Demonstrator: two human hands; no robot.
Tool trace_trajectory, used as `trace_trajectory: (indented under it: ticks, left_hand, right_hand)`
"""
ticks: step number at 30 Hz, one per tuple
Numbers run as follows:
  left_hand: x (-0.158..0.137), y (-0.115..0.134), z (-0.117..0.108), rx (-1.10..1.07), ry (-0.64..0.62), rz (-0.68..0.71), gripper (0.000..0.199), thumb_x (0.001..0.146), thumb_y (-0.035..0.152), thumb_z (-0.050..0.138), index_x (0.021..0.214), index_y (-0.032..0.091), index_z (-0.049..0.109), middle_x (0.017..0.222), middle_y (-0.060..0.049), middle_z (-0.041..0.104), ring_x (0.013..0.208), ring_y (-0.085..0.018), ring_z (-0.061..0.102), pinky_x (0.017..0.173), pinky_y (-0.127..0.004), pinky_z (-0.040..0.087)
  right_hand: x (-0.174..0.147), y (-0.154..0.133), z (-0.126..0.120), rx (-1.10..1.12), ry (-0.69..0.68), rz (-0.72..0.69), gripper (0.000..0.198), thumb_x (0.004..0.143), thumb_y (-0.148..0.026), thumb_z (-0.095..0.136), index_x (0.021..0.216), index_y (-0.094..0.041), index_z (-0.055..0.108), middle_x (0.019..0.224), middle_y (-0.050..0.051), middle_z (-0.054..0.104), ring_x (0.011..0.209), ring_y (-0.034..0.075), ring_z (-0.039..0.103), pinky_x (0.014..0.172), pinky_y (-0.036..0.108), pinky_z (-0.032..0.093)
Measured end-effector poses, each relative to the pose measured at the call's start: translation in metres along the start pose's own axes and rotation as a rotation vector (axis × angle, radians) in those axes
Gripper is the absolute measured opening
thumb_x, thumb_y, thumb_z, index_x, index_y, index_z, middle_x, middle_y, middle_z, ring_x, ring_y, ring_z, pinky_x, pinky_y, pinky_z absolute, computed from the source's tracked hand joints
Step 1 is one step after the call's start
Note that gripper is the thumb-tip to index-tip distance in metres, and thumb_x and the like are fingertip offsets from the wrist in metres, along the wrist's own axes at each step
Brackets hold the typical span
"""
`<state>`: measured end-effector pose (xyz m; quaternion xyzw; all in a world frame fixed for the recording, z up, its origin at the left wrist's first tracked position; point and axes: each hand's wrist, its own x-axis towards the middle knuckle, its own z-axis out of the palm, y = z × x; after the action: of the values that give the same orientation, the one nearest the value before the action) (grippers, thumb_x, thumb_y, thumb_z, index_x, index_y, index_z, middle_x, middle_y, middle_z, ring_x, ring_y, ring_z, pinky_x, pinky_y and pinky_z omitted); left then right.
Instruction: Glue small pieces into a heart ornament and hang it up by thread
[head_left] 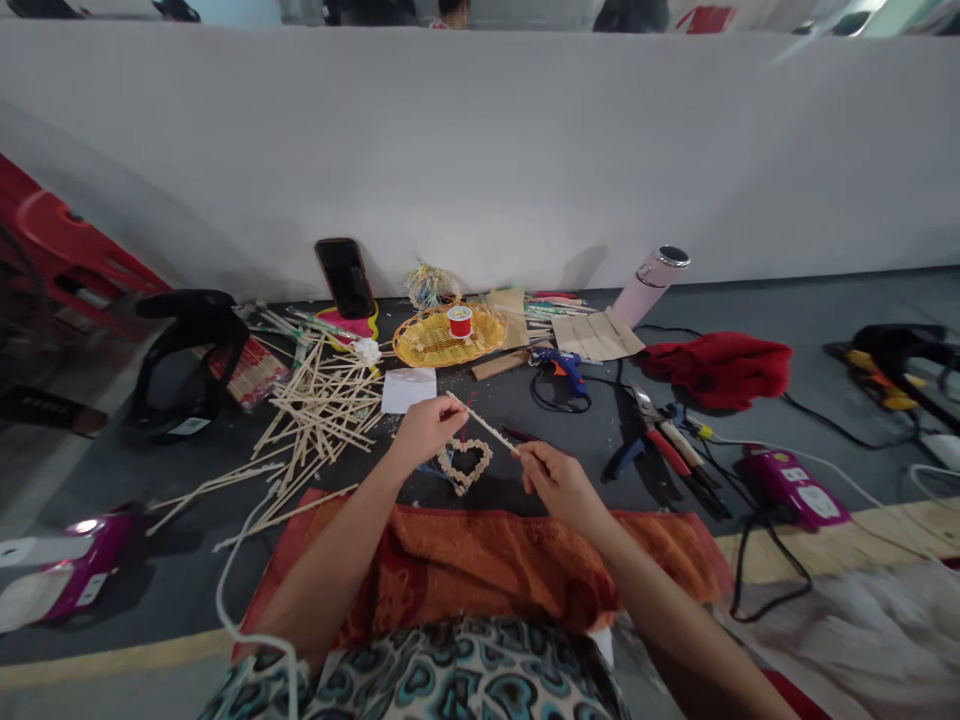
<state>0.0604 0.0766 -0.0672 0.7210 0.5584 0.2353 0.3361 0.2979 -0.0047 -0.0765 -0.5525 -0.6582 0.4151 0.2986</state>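
Between my two hands stretches a thin pale stick (484,424), slanting down to the right. The fingers of my left hand (429,430) pinch its upper left end. My right hand (561,480) grips the lower right end between thumb and fingers. Just beneath the stick, a heart-shaped frame (450,472) of small pale pieces lies on the dark table (540,440). A red thread (464,430) runs near the heart's top. Left of my left hand lies a loose heap of pale sticks (319,405). A white paper (409,390) sits just behind that hand.
Behind my hands stand a yellow wicker basket (420,345) holding a red thread spool (460,322), a phone (345,278) and a pink flask (651,285). To the right lie a blue glue gun (562,370), red-handled pliers (667,445) and a red cloth (720,368). An orange towel (487,560) covers the front edge.
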Motion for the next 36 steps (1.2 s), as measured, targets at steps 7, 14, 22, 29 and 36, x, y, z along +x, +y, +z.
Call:
trace_trajectory:
  ticks: [7, 14, 22, 29, 36]
  left_hand:
    - [-0.001, -0.001, -0.004, -0.091, 0.003, -0.006, 0.042, 0.088, 0.055, 0.050, 0.093, 0.018, 0.068, 0.088, -0.004, 0.072, 0.080, -0.018, 0.063, 0.073, -0.027, 0.047]
    - [0.000, 0.004, -0.018, -0.551, -0.220, 0.069, 0.049, 0.086, 0.057, 0.056, 0.109, 0.015, 0.066, 0.117, -0.010, 0.067, 0.098, -0.020, 0.062, 0.087, -0.032, 0.049]
    - [0.028, 0.016, -0.037, -0.811, -0.092, 0.143, 0.047, 0.086, 0.059, 0.056, 0.104, 0.017, 0.069, 0.119, -0.011, 0.068, 0.110, -0.024, 0.061, 0.097, -0.036, 0.046]
    - [0.061, 0.030, -0.049, -1.035, -0.062, 0.212, 0.065, 0.084, 0.064, 0.056, 0.132, 0.020, 0.054, 0.131, -0.013, 0.060, 0.120, -0.025, 0.057, 0.102, -0.041, 0.044]
    - [0.098, 0.045, -0.028, -1.005, -0.068, 0.355, 0.079, 0.067, 0.039, 0.082, 0.137, 0.025, 0.048, 0.144, -0.011, 0.049, 0.133, -0.027, 0.046, 0.111, -0.040, 0.036]
  right_hand:
    - [-0.002, -0.014, -0.004, -0.032, 0.037, -0.044, 0.032, 0.099, -0.038, 0.038, 0.105, -0.017, 0.061, 0.063, -0.002, 0.060, 0.054, 0.011, 0.049, 0.056, 0.023, 0.037]
    - [-0.001, -0.029, -0.024, -0.048, 0.020, -0.057, 0.033, 0.099, -0.041, 0.038, 0.102, -0.018, 0.062, 0.063, -0.002, 0.059, 0.055, 0.011, 0.049, 0.057, 0.023, 0.038]
    - [0.020, -0.073, -0.069, -0.078, 0.044, -0.156, 0.039, 0.098, -0.047, 0.039, 0.104, -0.017, 0.062, 0.061, -0.001, 0.059, 0.051, 0.011, 0.047, 0.051, 0.022, 0.037]
    - [0.065, -0.115, -0.112, -0.058, 0.153, -0.273, 0.040, 0.096, -0.052, 0.044, 0.100, -0.017, 0.064, 0.059, -0.002, 0.058, 0.044, 0.008, 0.043, 0.044, 0.022, 0.033]
    - [0.107, -0.143, -0.144, -0.005, 0.232, -0.375, 0.035, 0.096, -0.046, 0.047, 0.095, -0.015, 0.064, 0.059, -0.002, 0.059, 0.043, 0.005, 0.044, 0.043, 0.020, 0.035]
